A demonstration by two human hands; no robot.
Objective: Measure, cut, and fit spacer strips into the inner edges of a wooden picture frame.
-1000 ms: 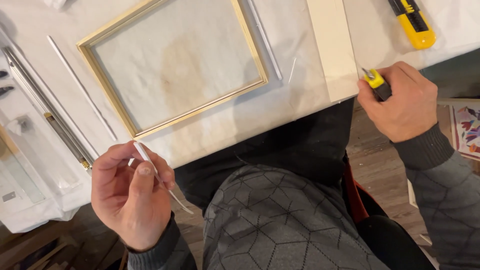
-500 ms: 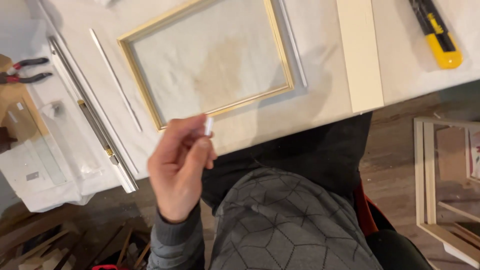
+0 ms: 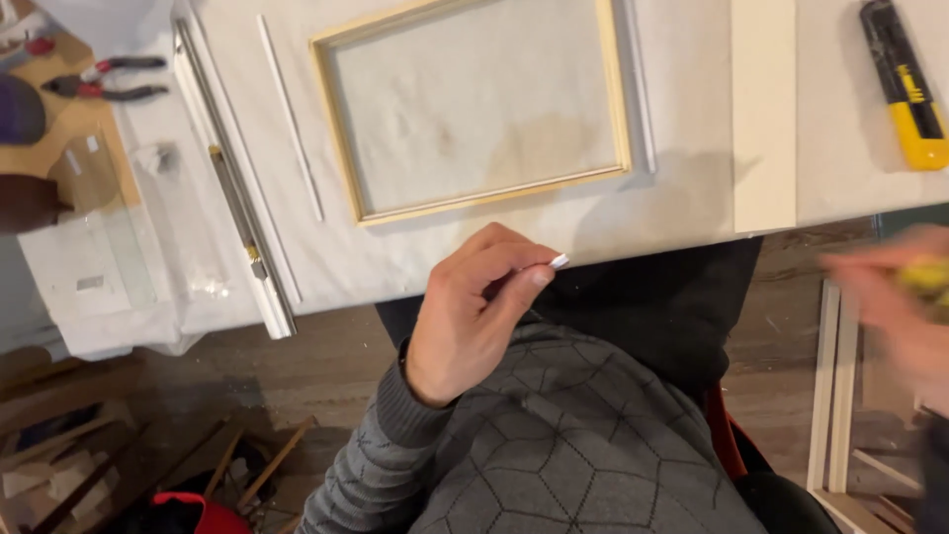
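My left hand (image 3: 474,307) is in front of my chest, just below the table edge, pinching a small white strip (image 3: 559,261) between thumb and fingertips. My right hand (image 3: 895,307) is blurred at the right edge, below the table, closed around a small yellow utility knife (image 3: 924,279). A pale wooden frame (image 3: 474,203) lies flat on the white table cover above my left hand. My grey patterned sweater fills the bottom centre.
A flat cream wood slat (image 3: 763,119) and a larger yellow-and-black cutter (image 3: 905,84) lie at the right. Thin white strips (image 3: 289,114) and a long metal rail (image 3: 237,198) lie left of the frame. Red-handled pliers (image 3: 104,87) sit far left. Wooden frames (image 3: 840,396) lean on the floor.
The view has swung left. My left hand rose from the lower left toward the table edge with the white strip. My right hand left view, then reappeared blurred at the right.
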